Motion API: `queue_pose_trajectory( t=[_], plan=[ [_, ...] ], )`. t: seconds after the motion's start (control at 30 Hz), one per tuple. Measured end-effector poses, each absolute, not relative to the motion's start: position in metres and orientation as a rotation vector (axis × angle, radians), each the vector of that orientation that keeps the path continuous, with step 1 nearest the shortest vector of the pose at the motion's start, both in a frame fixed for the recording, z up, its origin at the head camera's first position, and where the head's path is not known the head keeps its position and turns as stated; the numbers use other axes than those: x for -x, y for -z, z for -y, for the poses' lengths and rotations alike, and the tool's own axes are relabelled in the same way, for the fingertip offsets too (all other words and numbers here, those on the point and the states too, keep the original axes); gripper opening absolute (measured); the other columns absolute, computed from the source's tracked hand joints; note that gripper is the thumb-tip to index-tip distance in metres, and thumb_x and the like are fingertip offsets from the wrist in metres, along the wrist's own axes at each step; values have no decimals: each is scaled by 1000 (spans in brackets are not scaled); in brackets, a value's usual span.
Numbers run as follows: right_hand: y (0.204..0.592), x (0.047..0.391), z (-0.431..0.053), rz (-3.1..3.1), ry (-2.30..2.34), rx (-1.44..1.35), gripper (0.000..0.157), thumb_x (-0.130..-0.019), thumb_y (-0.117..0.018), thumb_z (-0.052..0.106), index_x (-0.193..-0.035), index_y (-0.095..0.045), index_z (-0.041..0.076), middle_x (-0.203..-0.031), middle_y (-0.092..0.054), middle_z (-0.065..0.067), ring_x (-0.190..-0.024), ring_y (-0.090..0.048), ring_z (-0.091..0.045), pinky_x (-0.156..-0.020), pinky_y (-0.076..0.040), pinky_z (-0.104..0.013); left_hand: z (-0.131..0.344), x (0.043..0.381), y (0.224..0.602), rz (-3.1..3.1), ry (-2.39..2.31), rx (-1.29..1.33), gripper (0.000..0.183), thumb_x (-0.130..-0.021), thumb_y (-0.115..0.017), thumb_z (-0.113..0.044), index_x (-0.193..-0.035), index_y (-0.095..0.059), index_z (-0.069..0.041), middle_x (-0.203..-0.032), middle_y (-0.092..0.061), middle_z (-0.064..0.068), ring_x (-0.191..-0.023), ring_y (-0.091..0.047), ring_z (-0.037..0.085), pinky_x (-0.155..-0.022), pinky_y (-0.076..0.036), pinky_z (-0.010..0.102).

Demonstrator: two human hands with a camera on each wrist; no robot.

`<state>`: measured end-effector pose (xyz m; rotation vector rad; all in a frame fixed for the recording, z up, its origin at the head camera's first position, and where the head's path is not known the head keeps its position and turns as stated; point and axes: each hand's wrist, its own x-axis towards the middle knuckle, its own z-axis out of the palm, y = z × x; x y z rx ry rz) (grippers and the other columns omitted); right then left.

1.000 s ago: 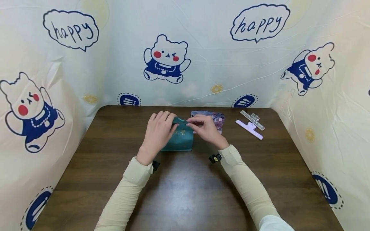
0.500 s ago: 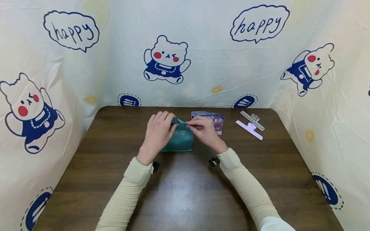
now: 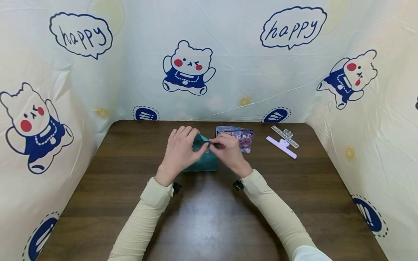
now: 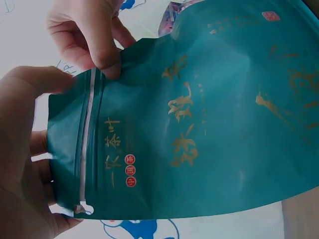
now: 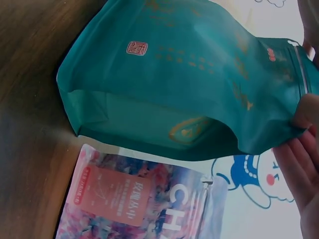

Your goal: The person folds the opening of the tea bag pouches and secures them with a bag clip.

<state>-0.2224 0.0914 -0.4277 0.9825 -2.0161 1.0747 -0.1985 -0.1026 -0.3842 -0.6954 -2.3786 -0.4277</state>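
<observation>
A teal tea pouch (image 3: 204,165) with gold writing stands upright on the table. A pale zip strip (image 4: 87,134) runs across it just below its top edge. My left hand (image 3: 179,150) holds the top from the left, its fingers behind the pouch and its thumb reaching along the upper edge. From the right side my right hand (image 3: 230,152) pinches the edge at the end of the zip strip, thumb in front and fingers behind, as the left wrist view shows. In the head view the two hands nearly meet at the pouch top and cover part of it.
Behind and to the right of the teal pouch is a pink-and-blue patterned pouch (image 3: 245,139). Further right lie a lilac clip (image 3: 281,146) and a clear ruler-like clip (image 3: 285,136). A printed curtain (image 3: 228,72) rises behind the dark wooden table (image 3: 202,217).
My right hand has shifted a little left and toward me along the pouch top. My left thumb has stretched right toward it, and the top edge has bent between the hands.
</observation>
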Motion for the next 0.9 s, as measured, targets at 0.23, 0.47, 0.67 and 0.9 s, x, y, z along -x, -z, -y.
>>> queue_pose_trajectory(
  t=[0.23,0.47,0.67,0.9],
  plan=[
    [428,214,-89,2024,-806,-957,5,-79,-72,5,-83,-71,3,-79,-62,-5,-69,-57,-15,-65,-49,-24,95,199,386,2367,468,625,46,-84,-56,-57,-89,-62,-11,-86,-60,4,-81,-50,23,-70,-39,40],
    [429,211,-85,1992,-660,-950,13,-77,-74,3,-89,-72,-1,-83,-63,-9,-73,-60,-18,-69,-52,-27,95,201,386,2386,470,634,35,-85,-62,-45,-94,-64,-11,-90,-62,6,-83,-50,23,-72,-39,40],
    [435,207,-85,2005,-643,-949,21,-76,-74,0,-97,-71,-1,-90,-64,-11,-79,-60,-19,-72,-52,-26,97,201,388,2418,479,668,27,-87,-63,-37,-98,-64,-12,-94,-61,5,-86,-49,24,-73,-37,39],
    [437,205,-89,2014,-695,-1002,27,-80,-71,5,-106,-69,-1,-97,-63,-11,-84,-58,-19,-72,-50,-26,97,201,387,2420,474,689,21,-90,-60,-33,-98,-63,-14,-95,-60,3,-89,-48,23,-72,-34,38]
  ],
)
